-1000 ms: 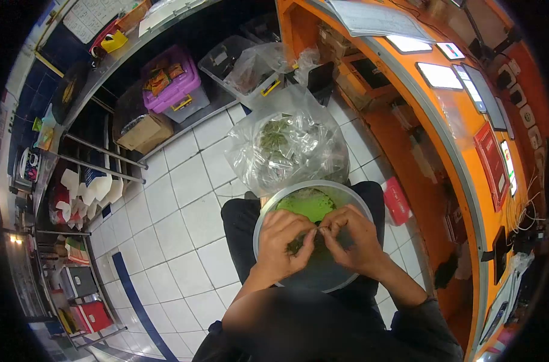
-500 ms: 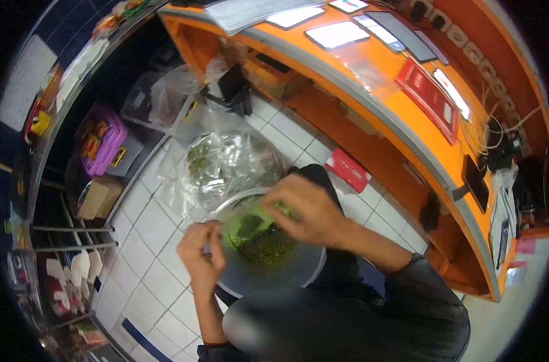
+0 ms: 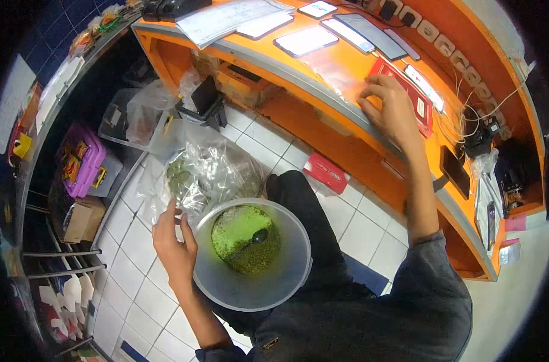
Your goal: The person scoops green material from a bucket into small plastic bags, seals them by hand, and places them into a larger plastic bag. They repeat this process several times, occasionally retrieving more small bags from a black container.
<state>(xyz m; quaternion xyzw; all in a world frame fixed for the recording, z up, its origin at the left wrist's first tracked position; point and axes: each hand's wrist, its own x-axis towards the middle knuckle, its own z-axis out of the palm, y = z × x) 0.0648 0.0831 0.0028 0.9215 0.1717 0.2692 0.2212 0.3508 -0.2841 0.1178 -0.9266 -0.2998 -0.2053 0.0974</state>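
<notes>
A translucent plastic bucket sits by my lap, with bright green powder and darker green dried flakes inside. A black spoon lies on this mix. Just left of the bucket's rim, my left hand is raised with fingers apart and nothing visible in it. My right hand is over the orange counter, beside a red box and thin clear plastic bags. Its fingers are bent but apart, holding nothing I can see.
Beyond the bucket, a large clear bag of green leafy material rests on white tiles. Several phones and cables line the orange counter. A red carton stands below it. A purple basket is on the left.
My right hand has gone from above the bucket to the counter on the right. My left hand has moved slightly left and its fingers have opened. The bucket's contents are now uncovered to view.
</notes>
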